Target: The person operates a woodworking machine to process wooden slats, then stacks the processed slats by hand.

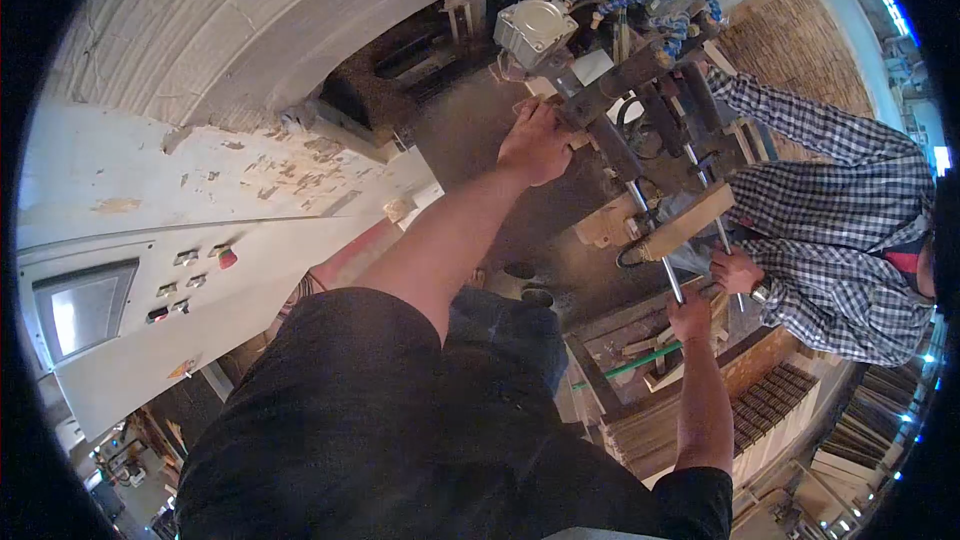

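My left hand (535,145) reaches out to a machine, its fingers laid over a pale wooden piece (541,90) beside a dark metal arm (610,90); the grip itself is hidden. Lower down, my right hand (690,316) is closed around a shiny metal rod (655,240) that runs up into the machine. A wooden block (695,220) sits clamped by that rod. Another person in a checked shirt (840,200) stands across the machine, with a hand (735,270) on a second rod close to mine.
A grey control cabinet (200,270) with a screen (82,307) and buttons is on the left. On top of the machine are a grey valve box (535,28) and blue coiled hose (680,10). Stacks of wooden slats (770,400) lie at lower right.
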### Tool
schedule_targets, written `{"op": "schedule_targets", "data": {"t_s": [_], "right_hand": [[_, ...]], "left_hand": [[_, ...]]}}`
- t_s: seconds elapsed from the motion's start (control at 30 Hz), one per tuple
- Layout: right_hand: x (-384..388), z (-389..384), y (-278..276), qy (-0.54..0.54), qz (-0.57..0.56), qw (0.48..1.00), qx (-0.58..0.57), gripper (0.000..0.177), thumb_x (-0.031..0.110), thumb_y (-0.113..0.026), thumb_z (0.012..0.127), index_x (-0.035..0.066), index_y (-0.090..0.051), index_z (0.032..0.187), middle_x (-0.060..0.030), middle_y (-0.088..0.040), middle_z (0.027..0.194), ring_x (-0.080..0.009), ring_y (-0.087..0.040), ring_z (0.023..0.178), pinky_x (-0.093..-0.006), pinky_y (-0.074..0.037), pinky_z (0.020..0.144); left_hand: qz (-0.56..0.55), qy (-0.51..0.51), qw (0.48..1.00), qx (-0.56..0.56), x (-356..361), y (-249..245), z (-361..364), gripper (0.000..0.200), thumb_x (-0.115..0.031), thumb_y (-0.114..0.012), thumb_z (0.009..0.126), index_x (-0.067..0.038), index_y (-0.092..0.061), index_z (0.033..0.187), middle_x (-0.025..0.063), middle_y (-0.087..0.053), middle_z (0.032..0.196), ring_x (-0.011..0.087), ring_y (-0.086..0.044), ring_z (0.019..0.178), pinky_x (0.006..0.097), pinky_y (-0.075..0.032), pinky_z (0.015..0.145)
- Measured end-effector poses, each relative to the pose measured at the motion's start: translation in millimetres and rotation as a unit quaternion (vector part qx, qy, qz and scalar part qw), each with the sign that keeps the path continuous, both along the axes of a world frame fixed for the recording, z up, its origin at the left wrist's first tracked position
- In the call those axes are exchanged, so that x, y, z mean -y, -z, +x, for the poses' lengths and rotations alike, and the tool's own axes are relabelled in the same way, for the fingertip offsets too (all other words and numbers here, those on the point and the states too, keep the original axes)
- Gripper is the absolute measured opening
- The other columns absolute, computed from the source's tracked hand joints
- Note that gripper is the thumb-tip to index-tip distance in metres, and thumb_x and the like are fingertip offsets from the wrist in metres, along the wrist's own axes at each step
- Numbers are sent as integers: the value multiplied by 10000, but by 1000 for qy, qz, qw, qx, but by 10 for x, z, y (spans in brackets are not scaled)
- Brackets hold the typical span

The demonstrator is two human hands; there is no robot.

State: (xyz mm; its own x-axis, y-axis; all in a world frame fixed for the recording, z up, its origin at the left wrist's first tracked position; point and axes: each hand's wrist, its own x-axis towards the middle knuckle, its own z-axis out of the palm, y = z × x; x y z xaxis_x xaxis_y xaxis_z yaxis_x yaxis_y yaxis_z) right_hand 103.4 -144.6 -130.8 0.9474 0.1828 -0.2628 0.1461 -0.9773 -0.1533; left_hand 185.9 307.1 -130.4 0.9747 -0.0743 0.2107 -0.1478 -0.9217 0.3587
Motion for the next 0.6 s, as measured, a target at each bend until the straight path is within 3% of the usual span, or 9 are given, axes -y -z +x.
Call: {"op": "schedule_targets", "data": {"t_s": [0.03, 0.1, 0.2, 0.27, 0.37, 0.6], "right_hand": [[-9, 4, -12, 6, -15, 1000, -9, 320, 384, -666, 843, 81, -697, 940, -230, -685, 788, -441, -673, 770, -538, -536, 731], [-18, 6, -21, 9, -29, 999, -21, 324, 387, -667, 842, 80, -698, 941, -237, -684, 789, -440, -673, 771, -536, -538, 727], [-7, -23, -11, 1, -4, 1000, -2, 337, 389, -670, 832, 62, -685, 910, -244, -673, 768, -451, -664, 756, -540, -534, 699], [-17, 1, -27, -9, -73, 997, 16, 340, 385, -675, 819, 46, -667, 846, -243, -665, 747, -457, -657, 736, -542, -529, 673], [-8, 8, -29, -29, -20, 999, 19, 245, 274, -696, 819, 45, -630, 878, -223, -651, 739, -444, -639, 718, -536, -507, 667], [25, -21, 62, -31, -24, 997, 64, 200, 222, -671, 808, 38, -626, 872, -223, -645, 719, -449, -635, 707, -536, -498, 644]], "left_hand": [[1, -2, 1000, -1, -6, 26, 8, 460, -275, -525, 867, -47, -637, 1251, 219, -492, 1389, 356, -385, 1348, 499, -198, 1201], [49, 19, 998, 19, -17, 57, 26, 398, -284, -541, 848, -5, -707, 1077, 268, -556, 1258, 421, -432, 1269, 523, -278, 1163], [23, 13, 999, 18, -3, 43, 28, 393, -289, -541, 846, 2, -714, 1046, 268, -553, 1259, 417, -427, 1283, 526, -276, 1164], [21, 7, 998, 50, 4, 115, 16, 397, -287, -544, 843, 2, -709, 1059, 268, -552, 1261, 414, -426, 1288, 525, -274, 1167], [17, 3, 997, 71, -5, 77, 36, 402, -280, -551, 836, -3, -700, 1086, 271, -544, 1272, 418, -422, 1293, 525, -277, 1166], [-1, -4, 997, 79, 12, 127, 42, 414, -275, -550, 846, -35, -680, 1157, 270, -533, 1253, 436, -427, 1258, 525, -291, 1152]]}}
